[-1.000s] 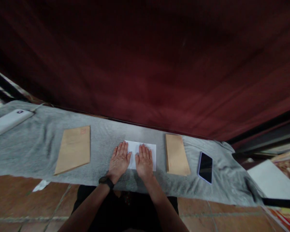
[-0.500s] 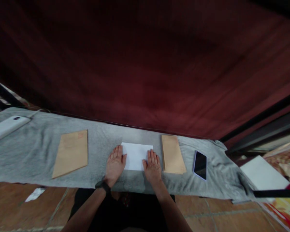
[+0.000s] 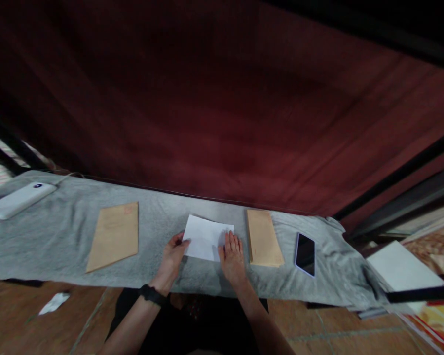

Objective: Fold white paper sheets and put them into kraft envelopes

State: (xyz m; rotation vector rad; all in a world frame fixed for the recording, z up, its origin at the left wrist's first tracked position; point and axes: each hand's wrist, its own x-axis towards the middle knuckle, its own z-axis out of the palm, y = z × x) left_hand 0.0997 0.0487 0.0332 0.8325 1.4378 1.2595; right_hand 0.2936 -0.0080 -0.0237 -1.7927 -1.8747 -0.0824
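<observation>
A white sheet of paper (image 3: 204, 239), apparently folded, lies in front of me on a grey cloth (image 3: 159, 222). My left hand (image 3: 174, 252) pinches its left edge between thumb and fingers, and that side is lifted off the cloth. Flat on the paper's right end rests my right hand (image 3: 231, 254), fingers stretched out. Just right of that hand is a stack of brown envelopes (image 3: 263, 239). Farther to the left lie more brown envelopes (image 3: 114, 236), with a small reddish square printed near the top corner.
A phone (image 3: 305, 254) with a dark screen lies right of the envelope stack. At the far left is a white device (image 3: 18, 199) with a cable. Behind the cloth hangs a dark red curtain (image 3: 222, 123). A paper scrap (image 3: 54, 303) is on the tiled floor.
My left hand has gone from lying flat on the paper to gripping its left edge, which has risen and tilted. My right hand stays flat at the right end.
</observation>
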